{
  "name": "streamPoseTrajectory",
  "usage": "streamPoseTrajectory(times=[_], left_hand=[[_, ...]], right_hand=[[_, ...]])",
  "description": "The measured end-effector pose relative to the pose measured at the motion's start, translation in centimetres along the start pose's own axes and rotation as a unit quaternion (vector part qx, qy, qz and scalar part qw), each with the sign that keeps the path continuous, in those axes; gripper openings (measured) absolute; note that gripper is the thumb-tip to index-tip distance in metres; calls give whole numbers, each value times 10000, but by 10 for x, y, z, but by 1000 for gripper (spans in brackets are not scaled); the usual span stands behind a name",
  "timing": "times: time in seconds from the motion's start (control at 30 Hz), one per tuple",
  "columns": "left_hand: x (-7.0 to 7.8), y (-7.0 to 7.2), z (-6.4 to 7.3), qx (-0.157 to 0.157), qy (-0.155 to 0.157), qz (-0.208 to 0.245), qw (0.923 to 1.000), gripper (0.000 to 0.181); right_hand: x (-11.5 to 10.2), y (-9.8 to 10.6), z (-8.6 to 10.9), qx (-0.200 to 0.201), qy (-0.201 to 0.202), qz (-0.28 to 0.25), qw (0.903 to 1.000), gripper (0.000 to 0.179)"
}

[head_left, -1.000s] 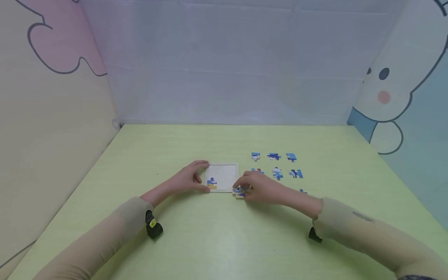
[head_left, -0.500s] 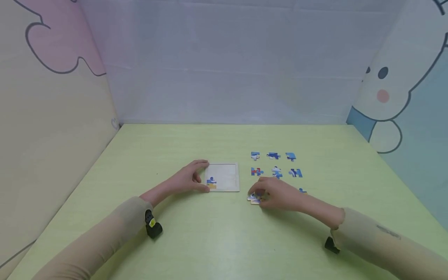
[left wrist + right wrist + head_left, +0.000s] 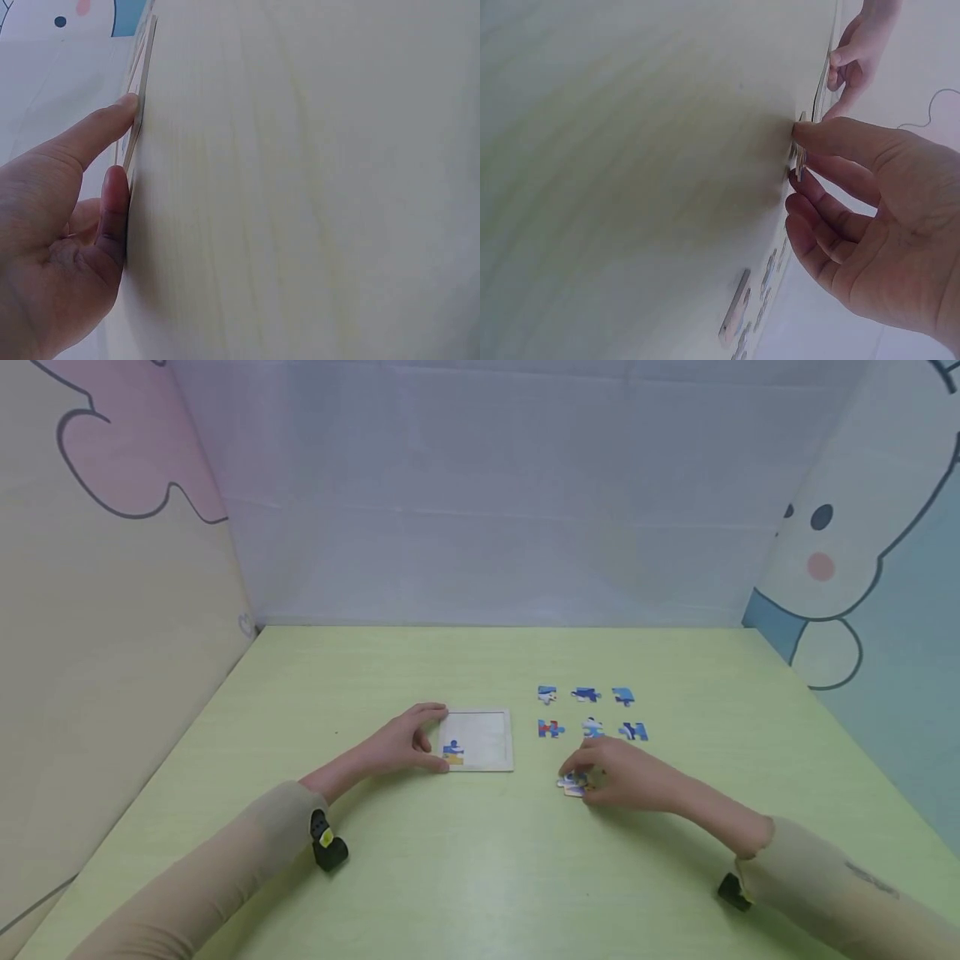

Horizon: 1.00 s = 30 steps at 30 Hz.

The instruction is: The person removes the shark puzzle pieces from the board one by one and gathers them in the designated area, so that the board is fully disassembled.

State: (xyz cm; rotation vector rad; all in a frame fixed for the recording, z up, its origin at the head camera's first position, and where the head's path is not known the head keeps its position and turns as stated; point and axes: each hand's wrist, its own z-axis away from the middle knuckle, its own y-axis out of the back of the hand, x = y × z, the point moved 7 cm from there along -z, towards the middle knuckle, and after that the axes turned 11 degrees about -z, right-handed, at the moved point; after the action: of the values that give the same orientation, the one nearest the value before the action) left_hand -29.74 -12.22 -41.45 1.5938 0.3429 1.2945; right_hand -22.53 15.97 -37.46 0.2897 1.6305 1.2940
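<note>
The square white puzzle tray (image 3: 487, 735) lies flat mid-table. My left hand (image 3: 401, 745) holds it by the left side, a fingertip at the far corner and the thumb at the near one. A blue and yellow puzzle piece (image 3: 453, 753) sits in the tray's near left corner. To the right of the tray, low over the table, my right hand (image 3: 628, 777) pinches a blue, white and yellow puzzle piece (image 3: 573, 783) between thumb and fingers. Its thumb (image 3: 821, 138) covers part of that piece in the right wrist view.
Beyond my right hand lie two rows of loose puzzle pieces, among them a red and blue piece (image 3: 550, 728) and a light blue piece (image 3: 622, 696). Another loose piece (image 3: 735, 306) lies nearer the right wrist camera. A pale wall (image 3: 495, 527) closes the table's far side.
My right hand has moved right, away from the tray's near right corner, with the puzzle piece in its fingers. My left hand and the tray have stayed in place.
</note>
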Motion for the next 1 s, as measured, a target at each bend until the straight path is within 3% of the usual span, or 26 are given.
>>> streamPoseTrajectory(times=[0.4, 1.0], left_hand=[[-1, 0, 0, -16, 77, 5, 10000, 91], [-1, 0, -1, 8, 16, -10, 10000, 92]], right_hand=[[20, 14, 12, -120, -157, -38, 9998, 35], [34, 21, 19, -191, 46, 103, 9998, 37]])
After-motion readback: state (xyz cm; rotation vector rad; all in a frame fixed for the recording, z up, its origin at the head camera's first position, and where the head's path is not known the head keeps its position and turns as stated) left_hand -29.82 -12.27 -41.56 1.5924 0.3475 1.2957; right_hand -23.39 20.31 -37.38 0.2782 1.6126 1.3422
